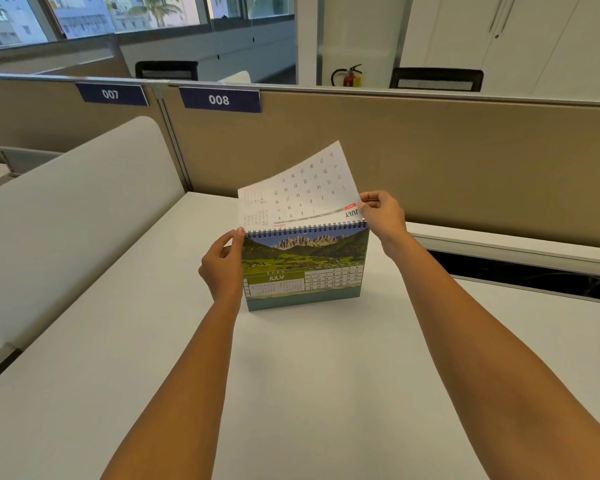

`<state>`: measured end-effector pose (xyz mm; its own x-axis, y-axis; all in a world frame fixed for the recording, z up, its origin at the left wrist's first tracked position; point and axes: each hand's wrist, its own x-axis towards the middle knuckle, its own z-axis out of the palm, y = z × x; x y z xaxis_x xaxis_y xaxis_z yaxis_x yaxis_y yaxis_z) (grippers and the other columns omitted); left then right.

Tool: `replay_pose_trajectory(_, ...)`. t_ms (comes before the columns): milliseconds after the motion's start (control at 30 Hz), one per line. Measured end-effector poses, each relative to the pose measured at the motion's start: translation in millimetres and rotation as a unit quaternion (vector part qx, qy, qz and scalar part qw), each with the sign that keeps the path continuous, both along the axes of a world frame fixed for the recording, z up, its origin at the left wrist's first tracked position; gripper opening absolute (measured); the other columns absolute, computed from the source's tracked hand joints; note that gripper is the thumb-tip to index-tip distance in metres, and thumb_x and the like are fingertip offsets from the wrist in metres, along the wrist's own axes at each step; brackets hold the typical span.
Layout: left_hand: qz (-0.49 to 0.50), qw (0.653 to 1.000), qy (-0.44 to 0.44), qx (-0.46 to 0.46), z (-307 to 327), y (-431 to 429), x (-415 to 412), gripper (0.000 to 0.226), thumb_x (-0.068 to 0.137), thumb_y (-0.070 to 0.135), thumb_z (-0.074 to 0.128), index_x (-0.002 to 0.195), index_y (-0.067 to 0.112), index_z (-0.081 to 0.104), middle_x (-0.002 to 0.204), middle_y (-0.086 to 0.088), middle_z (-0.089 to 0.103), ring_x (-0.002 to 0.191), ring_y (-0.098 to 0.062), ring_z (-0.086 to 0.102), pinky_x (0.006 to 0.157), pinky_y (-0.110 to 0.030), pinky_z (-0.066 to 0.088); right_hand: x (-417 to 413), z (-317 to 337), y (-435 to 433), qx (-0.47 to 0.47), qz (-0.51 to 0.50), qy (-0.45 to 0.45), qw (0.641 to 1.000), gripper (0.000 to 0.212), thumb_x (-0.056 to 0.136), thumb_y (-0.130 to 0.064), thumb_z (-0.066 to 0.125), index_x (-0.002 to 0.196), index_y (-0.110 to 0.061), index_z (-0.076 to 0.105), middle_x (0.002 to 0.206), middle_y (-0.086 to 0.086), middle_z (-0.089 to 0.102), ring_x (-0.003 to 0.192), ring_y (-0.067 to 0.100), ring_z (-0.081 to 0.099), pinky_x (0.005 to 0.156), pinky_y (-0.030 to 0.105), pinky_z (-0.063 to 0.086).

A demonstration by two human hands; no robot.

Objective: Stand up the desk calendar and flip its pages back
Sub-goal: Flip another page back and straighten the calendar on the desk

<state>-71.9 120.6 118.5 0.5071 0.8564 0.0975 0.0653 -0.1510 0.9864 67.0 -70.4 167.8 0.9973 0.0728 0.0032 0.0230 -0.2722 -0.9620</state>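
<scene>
The desk calendar [305,268] stands upright on the white desk [291,375], showing a July page with a green mountain landscape. A black spiral binding runs along its top edge. My left hand [222,268] grips the calendar's upper left edge, thumb at the top corner. My right hand [381,213] pinches the right edge of a white page [302,188], which is lifted above the binding and tilted away, its printed July grid upside down to me.
A tan partition [430,161] with labels 007 and 008 closes the desk's far side. A rounded white divider [84,209] stands to the left. A dark cable slot [534,271] runs at the right. Chairs and a fire extinguisher [349,76] lie beyond.
</scene>
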Motion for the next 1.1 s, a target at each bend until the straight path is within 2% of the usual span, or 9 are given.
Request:
replay_pose_trajectory(233, -0.009, 1.0, 0.004, -0.014, -1.4, -0.4, -0.2, 0.036, 0.09, 0.041, 0.052, 0.113, 0.016, 0.064, 0.097, 0.003, 0.063, 0.085, -0.012, 0.057, 0.058, -0.01, 0.04, -11.2, 0.9, -16.5, 0.011, 0.11, -0.003, 0.994, 0.037, 0.095, -0.002, 0.047, 0.13, -0.011, 0.048, 0.116, 0.005, 0.057, 0.105, 0.015, 0.05, 0.059, 0.015, 0.046)
replay_pose_trajectory(367, -0.004, 0.999, 0.022, -0.028, -0.7, -0.5, -0.3, 0.039, 0.094, 0.045, 0.041, 0.088, 0.014, 0.064, 0.085, -0.002, 0.062, 0.068, -0.008, 0.054, 0.058, -0.015, 0.041, -16.5, -2.7, -22.9, 0.016, 0.123, -0.031, 0.992, 0.029, 0.094, -0.004, 0.049, 0.121, -0.01, 0.056, 0.101, -0.001, 0.058, 0.102, 0.016, 0.049, 0.067, 0.016, 0.042)
replay_pose_trajectory(467, -0.006, 0.998, 0.032, -0.055, 0.7, 0.5, -2.3, 0.04, 0.096, 0.046, 0.033, 0.074, 0.024, 0.057, 0.076, 0.003, 0.06, 0.071, -0.01, 0.055, 0.068, -0.024, 0.043, -19.3, -4.7, -28.1, 0.01, 0.127, -0.045, 0.991, 0.023, 0.093, -0.004, 0.05, 0.113, -0.011, 0.058, 0.095, -0.006, 0.06, 0.102, 0.017, 0.049, 0.073, 0.021, 0.043)
replay_pose_trajectory(633, -0.039, 0.997, 0.024, -0.06, 0.6, 6.5, -6.2, 0.053, 0.096, 0.05, 0.027, 0.113, 0.017, 0.064, 0.098, -0.002, 0.063, 0.093, -0.021, 0.058, 0.088, -0.034, 0.043, -20.7, -15.2, -35.7, -0.013, 0.127, -0.071, 0.989, 0.014, 0.09, -0.012, 0.059, 0.088, -0.025, 0.061, 0.124, 0.01, 0.055, 0.103, 0.02, 0.049, 0.068, 0.02, 0.043)
replay_pose_trajectory(733, -0.079, 0.994, -0.006, -0.081, 0.4, 11.9, -11.1, 0.049, 0.095, 0.051, 0.032, 0.103, 0.018, 0.066, 0.088, -0.001, 0.068, 0.08, -0.018, 0.064, 0.077, -0.03, 0.05, -21.3, -22.4, -42.1, -0.039, 0.139, -0.093, 0.985, 0.018, 0.086, -0.005, 0.06, 0.084, -0.023, 0.064, 0.123, 0.01, 0.052, 0.098, 0.02, 0.049, 0.062, 0.016, 0.046)
replay_pose_trajectory(800, -0.092, 0.991, 0.005, -0.095, 1.6, 15.2, -13.1, 0.045, 0.093, 0.053, 0.035, 0.099, 0.021, 0.066, 0.081, 0.0, 0.067, 0.068, -0.017, 0.066, 0.064, -0.027, 0.053, -23.1, -25.6, -43.1, -0.054, 0.118, -0.1, 0.986, 0.028, 0.09, 0.001, 0.047, 0.085, -0.02, 0.065, 0.116, 0.005, 0.05, 0.098, 0.019, 0.05, 0.07, 0.023, 0.047)
replay_pose_trajectory(933, -0.11, 0.988, 0.025, -0.105, 2.8, 18.7, -14.1, 0.031, 0.089, 0.055, 0.043, 0.083, 0.033, 0.064, 0.088, -0.003, 0.069, 0.072, -0.026, 0.069, 0.07, -0.034, 0.056, -24.0, -32.1, -42.2, -0.059, 0.106, -0.082, 0.989, 0.025, 0.094, -0.006, 0.045, 0.091, -0.018, 0.067, 0.118, 0.001, 0.046, 0.105, 0.022, 0.052, 0.078, 0.031, 0.046)
replay_pose_trajectory(1033, -0.126, 0.988, 0.01, -0.091, 1.1, 17.7, -14.9, 0.025, 0.088, 0.049, 0.051, 0.091, 0.029, 0.066, 0.092, -0.003, 0.07, 0.074, -0.025, 0.07, 0.067, -0.033, 0.056, -21.9, -35.6, -41.4, -0.03, 0.107, -0.056, 0.992, 0.022, 0.097, -0.014, 0.046, 0.09, -0.023, 0.066, 0.119, 0.0, 0.045, 0.112, 0.025, 0.053, 0.08, 0.042, 0.057)
replay_pose_trajectory(1100, -0.126, 0.988, 0.0, -0.087, -0.5, 18.0, -14.9, 0.026, 0.089, 0.045, 0.052, 0.101, 0.027, 0.066, 0.095, -0.002, 0.07, 0.076, -0.024, 0.07, 0.063, -0.03, 0.057, -20.6, -37.5, -40.8, -0.021, 0.095, -0.057, 0.994, 0.026, 0.097, -0.014, 0.043, 0.089, -0.022, 0.067, 0.117, 0.0, 0.047, 0.114, 0.026, 0.054, 0.088, 0.043, 0.054)
